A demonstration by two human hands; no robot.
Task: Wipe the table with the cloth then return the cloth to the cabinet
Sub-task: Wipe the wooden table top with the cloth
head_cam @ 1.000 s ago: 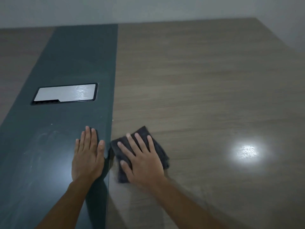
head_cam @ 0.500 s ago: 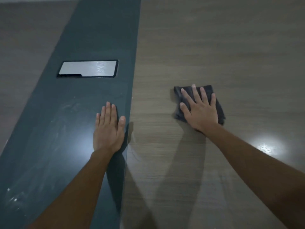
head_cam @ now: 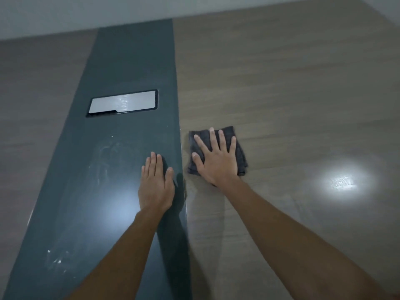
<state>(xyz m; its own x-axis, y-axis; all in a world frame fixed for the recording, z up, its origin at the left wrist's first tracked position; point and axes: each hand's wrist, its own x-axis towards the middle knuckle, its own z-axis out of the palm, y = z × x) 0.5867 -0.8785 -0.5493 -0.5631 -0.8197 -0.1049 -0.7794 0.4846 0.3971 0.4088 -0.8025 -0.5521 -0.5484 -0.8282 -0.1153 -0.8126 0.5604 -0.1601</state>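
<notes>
Dark grey folded cloth (head_cam: 238, 148), soft and roughly square, flat on the wood-grain table (head_cam: 292, 83) just right of the dark green glossy centre strip (head_cam: 129, 61). Right hand (head_cam: 218, 163) pressed flat on it, fingers spread and straight. Left hand (head_cam: 156, 185) flat on the strip, fingers together. Rectangular silver cover plate (head_cam: 123, 102) recessed in the strip. Cloth back beside the strip, nearer than half a second ago.

Dark grey cloth (head_cam: 237, 146), woodgrain table (head_cam: 281, 83)
</notes>
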